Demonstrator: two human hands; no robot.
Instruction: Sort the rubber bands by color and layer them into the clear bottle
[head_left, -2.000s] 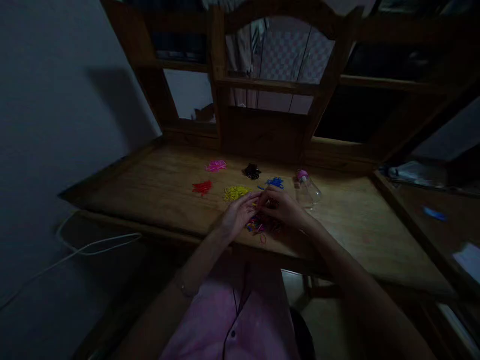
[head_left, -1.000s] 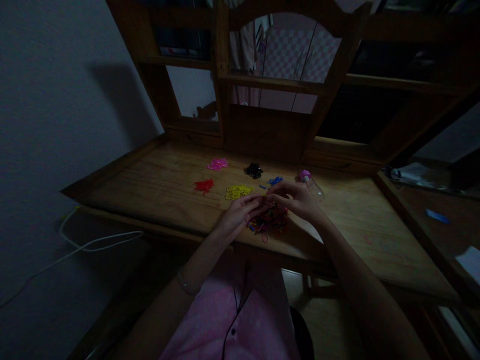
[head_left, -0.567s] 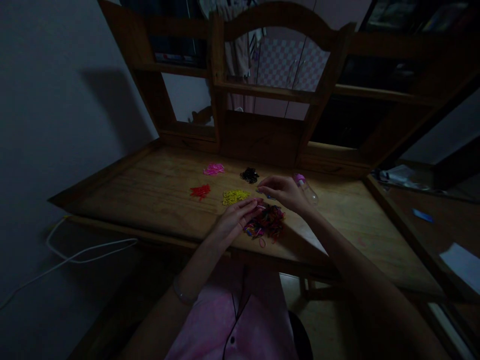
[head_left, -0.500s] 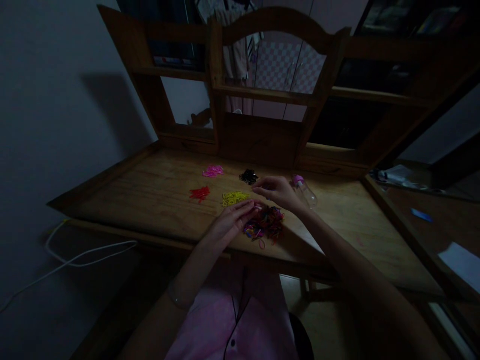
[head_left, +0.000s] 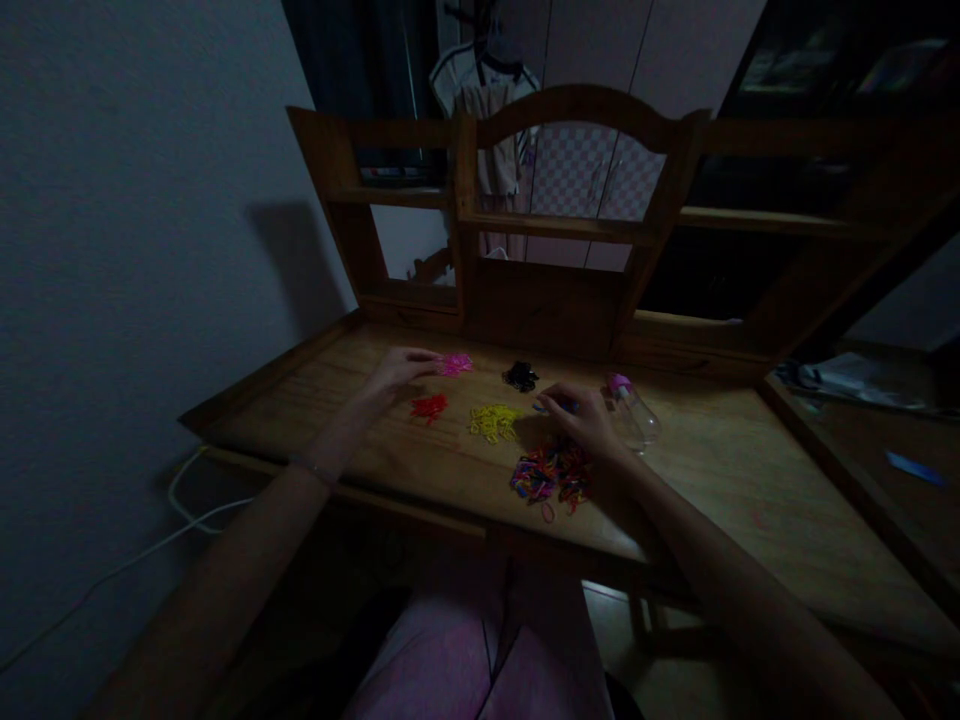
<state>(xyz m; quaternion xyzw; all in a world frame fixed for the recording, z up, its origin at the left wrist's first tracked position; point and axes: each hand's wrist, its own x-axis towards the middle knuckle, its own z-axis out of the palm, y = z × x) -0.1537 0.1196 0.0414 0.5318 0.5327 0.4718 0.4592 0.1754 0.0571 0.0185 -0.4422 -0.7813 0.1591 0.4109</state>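
Note:
At the left edge of a pile of pink rubber bands (head_left: 455, 365), my left hand (head_left: 399, 372) has its fingertips pinched together; whatever is between them is too small to make out. My right hand (head_left: 589, 420) is held low over the desk with thumb and fingers closed, and the pinch hides its contents. Some blue bands (head_left: 568, 406) show by its fingers. Just below lies a mixed heap of coloured rubber bands (head_left: 544, 475). Sorted piles sit nearby: yellow bands (head_left: 493, 422), red bands (head_left: 429, 407) and black bands (head_left: 520, 376).
A clear bottle with a pink top (head_left: 636, 412) lies right of my right hand. The wooden desk (head_left: 720, 480) has a shelf unit (head_left: 555, 232) along its back. A white cable (head_left: 142, 550) hangs at the left, beside the wall.
My left hand has moved from beside the mixed heap out to the pink pile at the far left. My right hand has stayed near the heap, slightly lower. The view has shifted.

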